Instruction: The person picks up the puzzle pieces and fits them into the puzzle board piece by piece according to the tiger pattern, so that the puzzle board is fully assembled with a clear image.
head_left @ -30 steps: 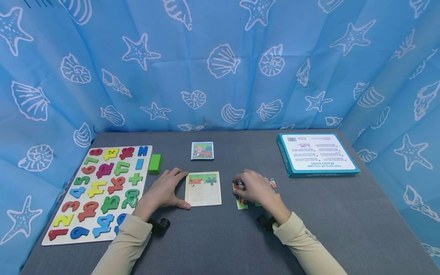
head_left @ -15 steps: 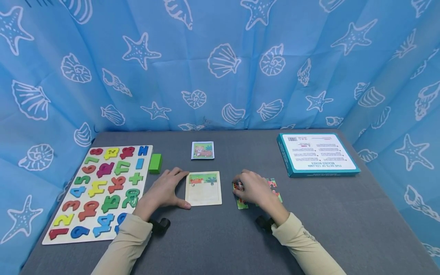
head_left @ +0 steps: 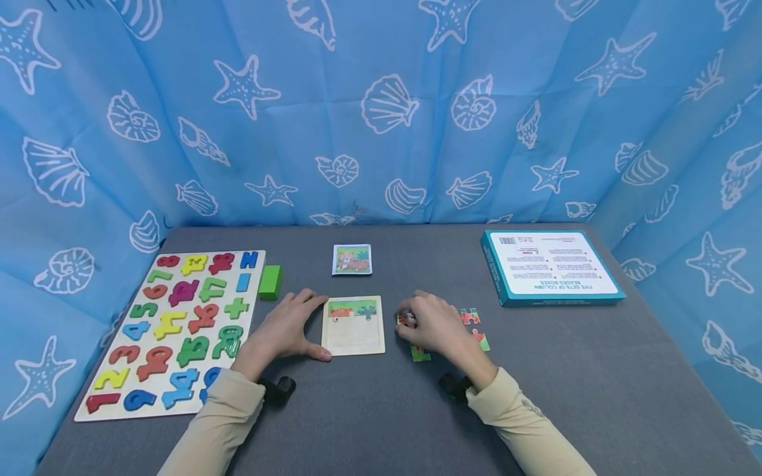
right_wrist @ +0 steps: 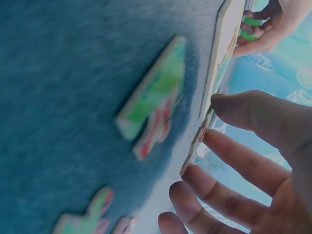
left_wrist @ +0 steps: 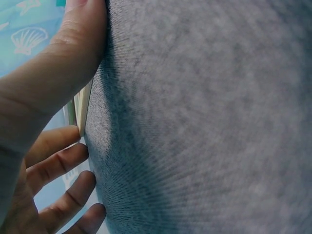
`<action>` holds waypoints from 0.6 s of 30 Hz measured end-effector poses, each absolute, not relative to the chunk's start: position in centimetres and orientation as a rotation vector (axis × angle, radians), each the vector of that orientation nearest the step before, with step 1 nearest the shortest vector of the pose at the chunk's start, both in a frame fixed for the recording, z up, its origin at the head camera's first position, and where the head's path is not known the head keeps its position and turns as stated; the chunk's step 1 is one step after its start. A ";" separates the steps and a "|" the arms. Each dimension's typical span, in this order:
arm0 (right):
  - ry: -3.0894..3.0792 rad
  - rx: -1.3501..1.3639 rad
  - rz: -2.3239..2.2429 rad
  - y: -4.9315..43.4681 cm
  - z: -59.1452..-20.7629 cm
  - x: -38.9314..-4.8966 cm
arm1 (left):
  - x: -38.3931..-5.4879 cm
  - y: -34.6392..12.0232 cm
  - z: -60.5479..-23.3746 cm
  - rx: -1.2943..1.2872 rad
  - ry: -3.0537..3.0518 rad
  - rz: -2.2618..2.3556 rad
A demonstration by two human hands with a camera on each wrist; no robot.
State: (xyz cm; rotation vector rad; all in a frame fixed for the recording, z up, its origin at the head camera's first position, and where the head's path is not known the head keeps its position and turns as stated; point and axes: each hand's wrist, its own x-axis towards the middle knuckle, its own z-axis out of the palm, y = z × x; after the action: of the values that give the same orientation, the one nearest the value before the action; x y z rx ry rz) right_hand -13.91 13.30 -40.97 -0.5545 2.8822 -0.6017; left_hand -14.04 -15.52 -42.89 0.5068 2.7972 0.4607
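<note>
My left hand (head_left: 282,330) is at the left side of a square wooden puzzle tray (head_left: 354,337), with thumb and fingertips touching its edge. A strip of picture fills the tray's upper part; bare wood shows below. In the left wrist view, the fingers (left_wrist: 58,168) are spread loosely. To the right of the tray, my right hand (head_left: 437,324) pinches a puzzle piece (head_left: 407,318) between thumb and fingertips. The right wrist view shows this puzzle piece (right_wrist: 197,141) edge-on, tilted above the table. Loose puzzle pieces (head_left: 470,316) lie beneath and beside the right hand, partly hidden by it.
A picture card (head_left: 352,260) lies behind the tray. On the left are a number board (head_left: 178,330) with colourful numerals and a green block (head_left: 270,282). A teal and white box (head_left: 553,268) stands at the back right. A blue curtain (head_left: 381,165) hangs behind the table.
My right hand has shifted slightly left with the pinched puzzle piece, uncovering more of the loose pieces on its right. The left hand stays at the tray.
</note>
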 end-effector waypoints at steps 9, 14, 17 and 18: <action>2.904 -0.652 -0.615 11.4 -40.4 -13.7 | -14.1 -15.5 -42.9 0.504 2.795 0.464; 2.880 -0.719 -0.650 9.7 -40.0 -13.6 | -14.1 -15.5 -43.0 0.497 2.790 0.470; 2.857 -0.743 -0.647 8.7 -39.9 -13.5 | -14.1 -15.5 -43.0 0.493 2.787 0.475; 2.851 -0.752 -0.646 8.4 -39.9 -13.5 | -14.1 -15.5 -43.0 0.492 2.786 0.477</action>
State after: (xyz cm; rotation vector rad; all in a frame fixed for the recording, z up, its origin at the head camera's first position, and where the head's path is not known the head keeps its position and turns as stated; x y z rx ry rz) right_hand -13.53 8.40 -39.87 -0.7516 2.8513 -0.6457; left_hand -14.12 -15.54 -43.00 0.4917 2.7856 0.4769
